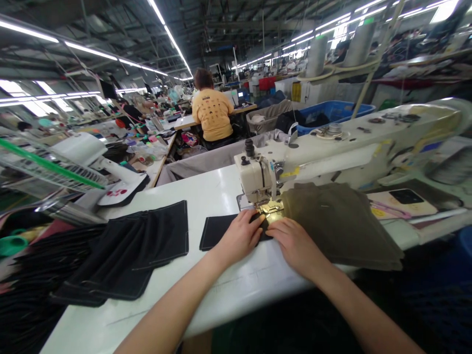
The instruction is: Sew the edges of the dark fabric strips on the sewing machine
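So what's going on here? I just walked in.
A person is working at an industrial sewing machine on a white table. Their left hand presses a black fabric panel near the machine's foot, and their right hand rests against an olive cloth. More black pieces lie to the left, and a co-worker in a yellow shirt sits further off.

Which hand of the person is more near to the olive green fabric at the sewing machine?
The right hand is nearer: it lies at the edge of the olive fabric. The left hand is further left, on a black fabric piece.
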Demonstrator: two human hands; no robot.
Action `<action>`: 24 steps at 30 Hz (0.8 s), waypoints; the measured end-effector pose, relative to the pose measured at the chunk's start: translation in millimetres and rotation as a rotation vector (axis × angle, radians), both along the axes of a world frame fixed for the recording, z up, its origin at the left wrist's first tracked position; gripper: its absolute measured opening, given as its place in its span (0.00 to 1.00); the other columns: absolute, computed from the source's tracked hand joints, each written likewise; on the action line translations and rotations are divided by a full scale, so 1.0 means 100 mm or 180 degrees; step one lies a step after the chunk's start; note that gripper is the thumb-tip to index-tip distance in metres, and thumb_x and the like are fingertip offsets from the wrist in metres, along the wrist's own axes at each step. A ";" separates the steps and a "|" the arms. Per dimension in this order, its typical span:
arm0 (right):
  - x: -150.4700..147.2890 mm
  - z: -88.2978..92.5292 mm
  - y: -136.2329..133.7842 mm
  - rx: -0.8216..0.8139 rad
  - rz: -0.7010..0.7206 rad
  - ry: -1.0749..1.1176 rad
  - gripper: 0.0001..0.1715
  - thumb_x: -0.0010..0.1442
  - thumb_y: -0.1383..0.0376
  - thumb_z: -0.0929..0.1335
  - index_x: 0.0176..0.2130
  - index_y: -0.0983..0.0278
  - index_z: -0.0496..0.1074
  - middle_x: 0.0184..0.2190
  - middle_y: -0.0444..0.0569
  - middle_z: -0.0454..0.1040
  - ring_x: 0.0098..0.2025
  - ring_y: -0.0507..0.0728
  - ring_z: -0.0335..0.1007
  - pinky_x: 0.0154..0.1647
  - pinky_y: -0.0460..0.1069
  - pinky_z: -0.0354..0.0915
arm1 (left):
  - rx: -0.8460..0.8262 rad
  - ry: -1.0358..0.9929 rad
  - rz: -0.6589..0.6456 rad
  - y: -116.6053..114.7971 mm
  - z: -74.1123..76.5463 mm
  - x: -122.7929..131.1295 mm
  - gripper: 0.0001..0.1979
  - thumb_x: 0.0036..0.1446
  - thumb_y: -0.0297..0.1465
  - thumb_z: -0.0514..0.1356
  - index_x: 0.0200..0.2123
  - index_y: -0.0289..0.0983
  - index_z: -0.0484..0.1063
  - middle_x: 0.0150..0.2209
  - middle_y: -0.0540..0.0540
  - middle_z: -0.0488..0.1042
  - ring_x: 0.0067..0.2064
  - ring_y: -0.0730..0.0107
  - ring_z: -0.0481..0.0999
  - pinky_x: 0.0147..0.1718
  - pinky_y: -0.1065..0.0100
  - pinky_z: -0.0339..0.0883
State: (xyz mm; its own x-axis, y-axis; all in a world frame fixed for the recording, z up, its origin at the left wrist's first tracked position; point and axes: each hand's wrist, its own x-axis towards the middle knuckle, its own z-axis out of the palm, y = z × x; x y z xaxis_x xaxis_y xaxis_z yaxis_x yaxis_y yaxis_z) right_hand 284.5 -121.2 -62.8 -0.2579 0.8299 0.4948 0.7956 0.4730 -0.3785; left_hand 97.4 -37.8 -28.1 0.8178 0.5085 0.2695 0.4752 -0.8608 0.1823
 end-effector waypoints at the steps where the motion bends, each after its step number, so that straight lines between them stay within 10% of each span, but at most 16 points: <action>1: 0.00 0.00 -0.01 -0.0003 0.0011 -0.0032 0.19 0.63 0.78 0.62 0.45 0.64 0.77 0.42 0.52 0.77 0.46 0.59 0.69 0.52 0.56 0.66 | 0.0023 0.0028 -0.0011 -0.02 0.01 -0.01 0.17 0.66 0.28 0.54 0.56 0.34 0.68 0.56 0.36 0.68 0.59 0.56 0.67 0.59 0.52 0.67; 10: 0.02 0.01 -0.07 -0.0131 0.0025 -0.0120 0.22 0.64 0.77 0.63 0.52 0.61 0.75 0.47 0.50 0.77 0.51 0.59 0.68 0.60 0.60 0.59 | -0.0036 -0.0052 -0.0460 -0.25 0.03 -0.09 0.14 0.67 0.29 0.52 0.51 0.32 0.72 0.50 0.37 0.74 0.54 0.58 0.71 0.55 0.56 0.72; 24: -0.01 0.09 0.31 -0.0195 -0.0176 -0.0374 0.17 0.66 0.74 0.63 0.48 0.63 0.76 0.48 0.52 0.77 0.49 0.61 0.67 0.55 0.58 0.62 | -0.0027 -0.0008 -0.0420 0.33 0.04 -0.07 0.15 0.67 0.28 0.52 0.51 0.34 0.74 0.50 0.38 0.73 0.54 0.60 0.73 0.57 0.56 0.70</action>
